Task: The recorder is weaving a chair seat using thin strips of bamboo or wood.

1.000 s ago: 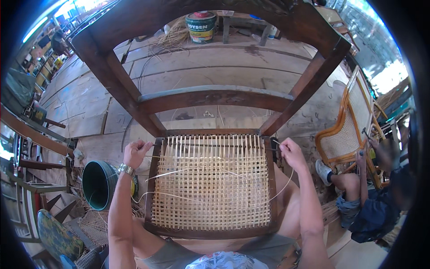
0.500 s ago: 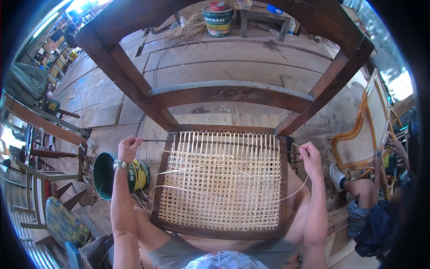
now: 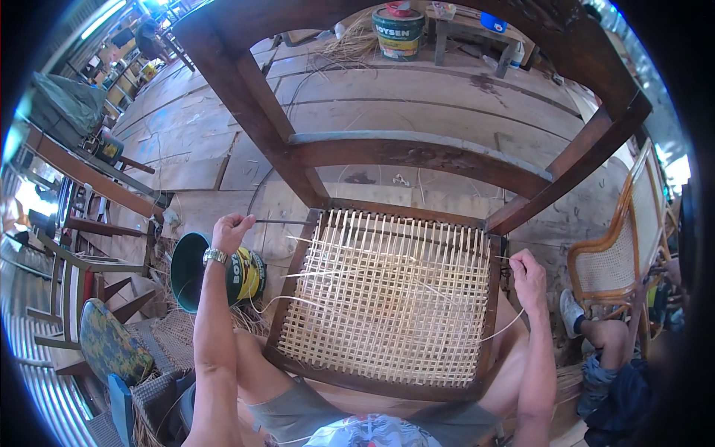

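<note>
Both hands [image 3: 230,231] [image 3: 527,270] pinch thin, probably cane, strands [image 3: 298,299] over lattice-woven seat [image 3: 387,302].

Chair frame [image 3: 417,156]: dark brown wood, worn and matt; seat [image 3: 387,305] of pale woven cane strips, dry, slightly glossy. Left hand [image 3: 229,232] grips a thin dark metal rod [image 3: 287,221]; shiny metal wristwatch [image 3: 214,256] below it. Floor [image 3: 417,97]: rough, scuffed bare plywood boards; green bucket [image 3: 216,272] smooth, glossy.

Bright, even daylight with soft shadows; blown-out glare at the left and right rims. Heavy fisheye bending, dark vignette corners; centre sharp, edges smeared.
</note>
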Demonstrator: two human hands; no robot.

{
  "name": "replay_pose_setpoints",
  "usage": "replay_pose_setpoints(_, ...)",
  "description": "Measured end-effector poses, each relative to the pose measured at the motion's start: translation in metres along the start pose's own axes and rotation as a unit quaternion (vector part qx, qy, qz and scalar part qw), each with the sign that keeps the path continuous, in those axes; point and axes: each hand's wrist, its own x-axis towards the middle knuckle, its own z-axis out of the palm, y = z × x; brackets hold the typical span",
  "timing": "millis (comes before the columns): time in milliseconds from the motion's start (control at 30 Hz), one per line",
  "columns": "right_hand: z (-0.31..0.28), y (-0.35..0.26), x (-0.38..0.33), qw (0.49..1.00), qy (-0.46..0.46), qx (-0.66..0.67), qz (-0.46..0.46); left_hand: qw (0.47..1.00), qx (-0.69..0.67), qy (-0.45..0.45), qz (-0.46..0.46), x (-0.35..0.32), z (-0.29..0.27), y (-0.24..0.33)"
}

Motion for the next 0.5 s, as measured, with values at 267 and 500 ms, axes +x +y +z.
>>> replay_pose_setpoints(267, -0.052, 0.057, -0.028, 0.993, 0.046, -0.095, 0.048, 0.992, -0.018, -0.092, 0.083, -0.016, 0.046, 0.065)
replay_pose_setpoints(500, -0.069, 0.075, -0.049, 0.981, 0.076, -0.164, 0.065, 0.982, 0.031, -0.111, 0.153, -0.023, 0.062, 0.106)
